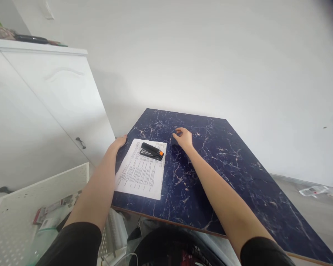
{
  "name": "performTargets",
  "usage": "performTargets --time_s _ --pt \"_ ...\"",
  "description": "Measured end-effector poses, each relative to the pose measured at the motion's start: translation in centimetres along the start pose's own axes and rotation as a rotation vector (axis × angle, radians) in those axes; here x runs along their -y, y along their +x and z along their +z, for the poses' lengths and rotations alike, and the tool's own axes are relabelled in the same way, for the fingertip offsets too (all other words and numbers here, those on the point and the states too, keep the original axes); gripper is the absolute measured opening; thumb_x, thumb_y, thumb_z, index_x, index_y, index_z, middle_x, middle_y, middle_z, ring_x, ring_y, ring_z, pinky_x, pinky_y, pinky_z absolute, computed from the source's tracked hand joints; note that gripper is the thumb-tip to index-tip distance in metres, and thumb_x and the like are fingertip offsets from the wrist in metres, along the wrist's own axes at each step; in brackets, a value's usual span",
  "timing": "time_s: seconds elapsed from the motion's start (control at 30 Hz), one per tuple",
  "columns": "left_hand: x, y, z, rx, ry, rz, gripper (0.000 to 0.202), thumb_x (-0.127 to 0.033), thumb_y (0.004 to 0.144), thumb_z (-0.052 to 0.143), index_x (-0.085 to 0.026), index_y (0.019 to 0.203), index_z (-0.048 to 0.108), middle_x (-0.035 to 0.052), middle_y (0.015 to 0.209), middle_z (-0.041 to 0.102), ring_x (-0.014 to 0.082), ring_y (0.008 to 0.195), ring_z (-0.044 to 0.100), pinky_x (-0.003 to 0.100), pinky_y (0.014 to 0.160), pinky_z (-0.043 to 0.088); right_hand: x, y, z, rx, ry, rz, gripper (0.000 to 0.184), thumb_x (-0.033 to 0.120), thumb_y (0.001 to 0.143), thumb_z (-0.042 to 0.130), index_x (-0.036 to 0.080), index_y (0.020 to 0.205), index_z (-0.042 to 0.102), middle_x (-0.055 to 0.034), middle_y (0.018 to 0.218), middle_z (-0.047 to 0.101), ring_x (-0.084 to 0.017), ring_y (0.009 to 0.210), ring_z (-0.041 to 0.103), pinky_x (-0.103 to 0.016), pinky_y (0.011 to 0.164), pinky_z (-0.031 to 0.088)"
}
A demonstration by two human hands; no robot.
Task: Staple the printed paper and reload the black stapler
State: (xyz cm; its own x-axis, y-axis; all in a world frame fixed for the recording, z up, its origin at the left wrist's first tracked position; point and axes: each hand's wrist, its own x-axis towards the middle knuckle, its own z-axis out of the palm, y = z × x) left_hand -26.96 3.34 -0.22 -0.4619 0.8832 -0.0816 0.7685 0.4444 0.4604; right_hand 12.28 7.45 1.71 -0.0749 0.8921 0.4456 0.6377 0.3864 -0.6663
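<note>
At the left edge of the dark blue marbled table, my left hand rests with its fingers stretched forward against the edge, just beyond a printed sheet of paper. Some of those fingers are hard to make out. A black stapler with an orange patch at one end lies on the upper part of the sheet. Right of the sheet, my right hand is over the tabletop with thumb and forefinger curved and a gap between them. I see nothing held in it.
A white cabinet with dark handles stands to the left. Below it, a white perforated basket holds packages. The table's far end meets a white wall. A crumpled plastic bag lies on the floor at right.
</note>
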Motion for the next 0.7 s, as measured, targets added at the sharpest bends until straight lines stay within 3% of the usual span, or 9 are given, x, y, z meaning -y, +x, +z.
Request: performTargets --time_s 0.2,0.37,0.43,0.53,0.6,0.7 --pt "-0.6 -0.1 -0.6 0.053 0.052 -0.032 0.057 -0.047 0.105 0.033 -0.008 0.11 0.073 0.0272 0.12 0.072 0.0361 0.119 0.068 0.043 0.096 0.052 5.0 3.4 7.1 0.256 0.031 0.032 0.033 0.027 0.085 0.075 0.017 0.115 0.07 -0.0083 0.106 0.074 -0.021 0.095 0.067 -0.034 0.091 0.053" --pt "-0.8 -0.4 -0.7 0.067 0.05 -0.042 0.047 -0.053 0.103 0.053 -0.011 0.117 0.067 0.0142 0.118 0.071 0.0254 0.11 0.068 0.047 0.099 0.053 5.8 3.4 10.3 0.312 0.014 0.057 0.029 0.031 0.085 0.08 0.016 0.108 0.071 -0.0091 0.106 0.075 -0.021 0.094 0.067 -0.034 0.087 0.054" --pt "-0.9 -0.5 -0.7 0.078 0.046 -0.054 0.045 -0.054 0.101 0.058 -0.013 0.118 0.067 0.0114 0.118 0.07 0.024 0.108 0.068 0.047 0.099 0.054 5.6 3.4 10.3 0.312 0.008 0.052 0.033 0.034 0.084 0.081 0.016 0.11 0.07 -0.0087 0.109 0.074 -0.021 0.098 0.067 -0.032 0.089 0.053" --pt "-0.9 -0.5 -0.8 0.086 0.038 -0.07 0.049 -0.055 0.104 0.05 -0.011 0.117 0.068 0.0145 0.12 0.071 0.0253 0.111 0.068 0.047 0.101 0.052 4.6 3.8 8.7 0.312 -0.011 0.043 0.032 0.034 0.088 0.075 0.016 0.114 0.069 -0.0081 0.111 0.075 -0.017 0.096 0.068 -0.027 0.087 0.052" --pt "-0.9 -0.5 -0.8 0.085 0.031 -0.068 0.054 -0.053 0.106 0.04 -0.009 0.115 0.07 0.0208 0.123 0.071 0.03 0.118 0.068 0.046 0.103 0.051 3.5 4.0 6.7 0.327 -0.048 0.045 0.021 0.032 0.095 0.065 0.015 0.106 0.071 -0.0078 0.1 0.076 -0.017 0.085 0.069 -0.027 0.08 0.053" --pt "-0.7 -0.2 -0.6 0.082 0.022 -0.06 0.057 -0.049 0.105 0.034 -0.008 0.114 0.073 0.0266 0.127 0.07 0.0377 0.126 0.064 0.046 0.103 0.05 1.3 2.9 3.1 0.362 -0.128 0.011 0.02 0.027 0.096 0.058 0.017 0.083 0.07 -0.0054 0.078 0.073 -0.018 0.072 0.067 -0.03 0.077 0.052"
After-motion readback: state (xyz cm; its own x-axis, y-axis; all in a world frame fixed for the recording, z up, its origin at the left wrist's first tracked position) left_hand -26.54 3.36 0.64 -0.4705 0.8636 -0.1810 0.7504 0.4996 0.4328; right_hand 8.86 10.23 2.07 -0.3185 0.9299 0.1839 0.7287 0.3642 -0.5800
